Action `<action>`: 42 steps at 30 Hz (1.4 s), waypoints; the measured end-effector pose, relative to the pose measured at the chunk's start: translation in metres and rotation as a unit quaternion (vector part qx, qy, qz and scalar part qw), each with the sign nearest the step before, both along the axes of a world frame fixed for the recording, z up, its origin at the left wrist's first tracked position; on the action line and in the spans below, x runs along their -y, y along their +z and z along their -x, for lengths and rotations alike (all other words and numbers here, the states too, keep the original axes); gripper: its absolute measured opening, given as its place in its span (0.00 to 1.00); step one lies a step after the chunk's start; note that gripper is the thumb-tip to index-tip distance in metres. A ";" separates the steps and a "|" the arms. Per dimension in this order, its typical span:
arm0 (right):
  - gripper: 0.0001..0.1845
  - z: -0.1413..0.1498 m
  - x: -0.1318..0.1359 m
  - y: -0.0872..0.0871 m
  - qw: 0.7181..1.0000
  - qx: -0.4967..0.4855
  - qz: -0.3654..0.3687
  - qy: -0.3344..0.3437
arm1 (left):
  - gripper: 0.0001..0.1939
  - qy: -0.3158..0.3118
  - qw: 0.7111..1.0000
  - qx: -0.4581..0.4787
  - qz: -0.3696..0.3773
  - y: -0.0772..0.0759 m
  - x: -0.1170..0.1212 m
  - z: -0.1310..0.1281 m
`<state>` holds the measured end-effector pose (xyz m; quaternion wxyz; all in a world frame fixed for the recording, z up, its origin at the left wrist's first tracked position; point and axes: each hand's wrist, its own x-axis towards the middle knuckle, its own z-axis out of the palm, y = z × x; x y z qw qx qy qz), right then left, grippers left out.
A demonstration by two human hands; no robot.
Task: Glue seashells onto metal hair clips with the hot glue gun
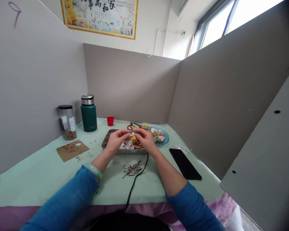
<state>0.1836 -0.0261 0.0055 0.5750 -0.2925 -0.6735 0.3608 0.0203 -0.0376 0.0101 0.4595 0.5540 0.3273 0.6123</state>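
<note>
My left hand [115, 141] and my right hand [145, 139] meet over a metal tray [105, 141], fingers pinched together on a small pale piece [132, 134], too small to name. The tray holds shells and small bits, one yellow [133, 139]. A pile of small metal clips [132, 169] lies on the table just in front of the tray, between my forearms. A pale green bangle [93, 170] sits on my left wrist; both sleeves are blue.
A blue plate of shells [165, 139] sits right of the tray, scissors [135, 126] behind it. A black phone [185, 163] lies at right. A green flask [88, 113], a jar [66, 122], a red cup [110, 121], a brown card [72, 149]. A black cable [135, 183] runs forward. Grey partitions enclose the table.
</note>
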 end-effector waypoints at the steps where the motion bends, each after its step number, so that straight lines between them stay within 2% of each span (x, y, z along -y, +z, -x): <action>1: 0.15 0.000 0.000 0.000 1.000 0.001 -0.002 0.000 | 0.17 0.000 1.000 -0.001 0.000 0.001 0.001 0.000; 24: 0.13 0.000 -0.002 0.000 1.000 0.003 -0.014 -0.001 | 0.17 0.009 1.000 -0.012 -0.010 0.002 0.001 -0.001; 35: 0.13 0.001 0.000 0.000 1.000 0.000 -0.016 -0.004 | 0.20 -0.004 1.000 0.015 0.000 0.003 0.002 -0.002; 42: 0.13 0.001 0.001 0.001 1.000 0.000 -0.012 -0.001 | 0.19 -0.002 1.000 0.014 -0.021 0.001 -0.001 -0.002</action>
